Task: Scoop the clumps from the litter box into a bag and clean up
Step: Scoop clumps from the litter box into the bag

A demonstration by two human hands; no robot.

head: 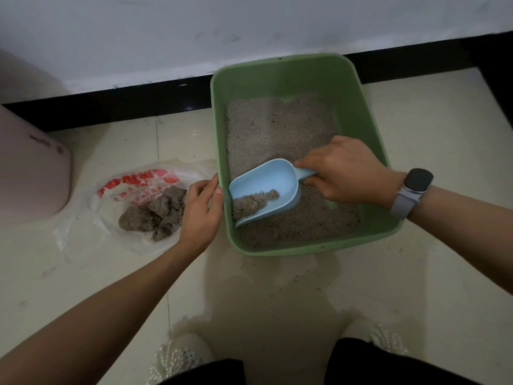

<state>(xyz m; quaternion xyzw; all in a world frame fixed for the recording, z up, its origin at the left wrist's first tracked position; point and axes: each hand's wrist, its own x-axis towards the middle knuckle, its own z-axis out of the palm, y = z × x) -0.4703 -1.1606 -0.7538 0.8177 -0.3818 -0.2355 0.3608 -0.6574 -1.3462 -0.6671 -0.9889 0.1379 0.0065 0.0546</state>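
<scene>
A green litter box (372, 112) stands on the tiled floor against the wall, holding grey litter (280, 126). My right hand (344, 170) grips the handle of a light blue scoop (266, 182) inside the box. A grey clump (252, 202) lies at the scoop's front lip, low at the box's left side. My left hand (201, 209) holds the box's left rim, thumb over the edge. Left of the box a clear plastic bag (91, 218) with red print lies flat on the floor, and a pile of grey clumps (156, 215) rests on it.
A pink rounded container (30, 173) stands at the far left. A black baseboard (133, 101) runs along the white wall behind. My white slippers (183, 354) and dark trouser legs are at the bottom edge. Scattered litter grains lie on the floor in front of the box.
</scene>
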